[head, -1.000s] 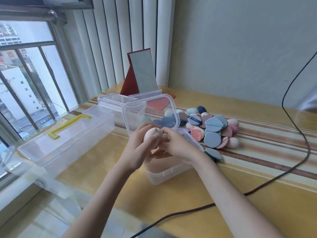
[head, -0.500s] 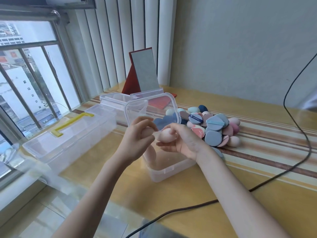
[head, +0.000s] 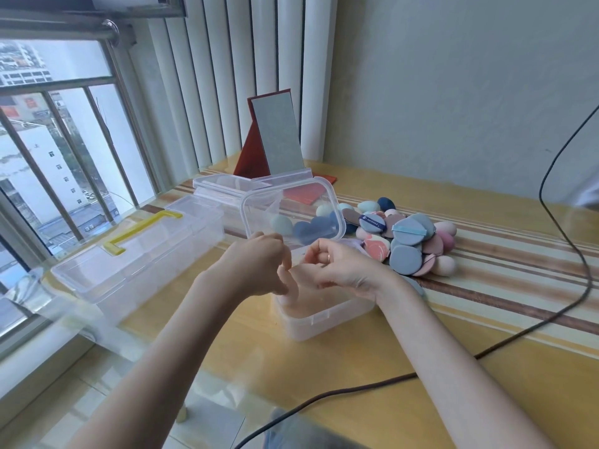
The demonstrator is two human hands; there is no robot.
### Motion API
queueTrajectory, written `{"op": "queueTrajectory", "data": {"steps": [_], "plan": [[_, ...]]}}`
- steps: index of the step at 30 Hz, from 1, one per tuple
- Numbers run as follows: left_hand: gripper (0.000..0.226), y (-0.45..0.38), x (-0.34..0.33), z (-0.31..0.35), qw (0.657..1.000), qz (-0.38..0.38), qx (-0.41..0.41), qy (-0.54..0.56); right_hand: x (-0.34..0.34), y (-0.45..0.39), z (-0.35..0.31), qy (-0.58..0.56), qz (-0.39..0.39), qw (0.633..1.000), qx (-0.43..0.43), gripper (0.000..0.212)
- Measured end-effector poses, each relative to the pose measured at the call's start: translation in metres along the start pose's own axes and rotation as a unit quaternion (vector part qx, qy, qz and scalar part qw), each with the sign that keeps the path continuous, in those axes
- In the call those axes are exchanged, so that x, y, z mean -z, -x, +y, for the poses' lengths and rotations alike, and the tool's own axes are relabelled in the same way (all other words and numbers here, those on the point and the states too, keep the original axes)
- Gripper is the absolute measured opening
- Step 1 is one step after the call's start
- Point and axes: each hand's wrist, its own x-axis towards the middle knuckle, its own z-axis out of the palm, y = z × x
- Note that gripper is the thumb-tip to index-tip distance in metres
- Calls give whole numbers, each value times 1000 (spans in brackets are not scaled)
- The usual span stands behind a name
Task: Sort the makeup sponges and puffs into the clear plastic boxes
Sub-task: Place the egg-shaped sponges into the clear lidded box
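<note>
A small clear box (head: 325,322) stands on the table with its hinged lid (head: 285,197) raised behind it. Pale pink egg sponges (head: 289,294) lie inside it. My left hand (head: 259,265) and my right hand (head: 340,272) hover together over the box's opening, fingers loosely curled, with nothing visible in either. A pile of puffs and sponges (head: 408,244) in blue, pink, mauve and teal lies just right of the box. More blue and teal pieces show through the lid.
A long clear box with a yellow handle (head: 139,254) lies open at the left, another clear box (head: 223,184) behind it. A red-backed mirror (head: 278,137) stands at the back. A black cable (head: 567,286) loops across the table's right. Window bars run along the left.
The pale pink egg sponge that my right hand held half a second ago is out of my hands. Both hands have dropped lower over the box's opening.
</note>
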Motion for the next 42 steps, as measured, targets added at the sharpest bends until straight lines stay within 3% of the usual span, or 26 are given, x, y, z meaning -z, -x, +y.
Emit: {"op": "queueTrajectory", "data": {"steps": [3, 5, 13, 22, 33, 38, 42], "plan": [[33, -5, 1, 8, 999, -2, 5, -37, 0, 3, 1, 71, -48, 996, -15, 52], [30, -6, 2, 13, 997, 11, -4, -72, -2, 6, -1, 125, -53, 991, -21, 57], [21, -1, 3, 13, 994, 48, -31, -97, -12, 6, -1, 244, -24, 969, 11, 50], [20, -5, 1, 11, 988, 81, -19, -127, -14, 3, 4, 223, -5, 975, 26, 44], [19, -6, -4, 4, 994, 74, -33, -71, -17, -7, 7, 229, -19, 972, 46, 29], [18, -9, -6, -1, 997, 52, -37, -32, -23, -7, 7, 231, 59, 969, 63, 31], [21, -10, 1, 0, 992, 62, -60, 92, -23, -5, 5, 241, 43, 969, 30, 39]]}}
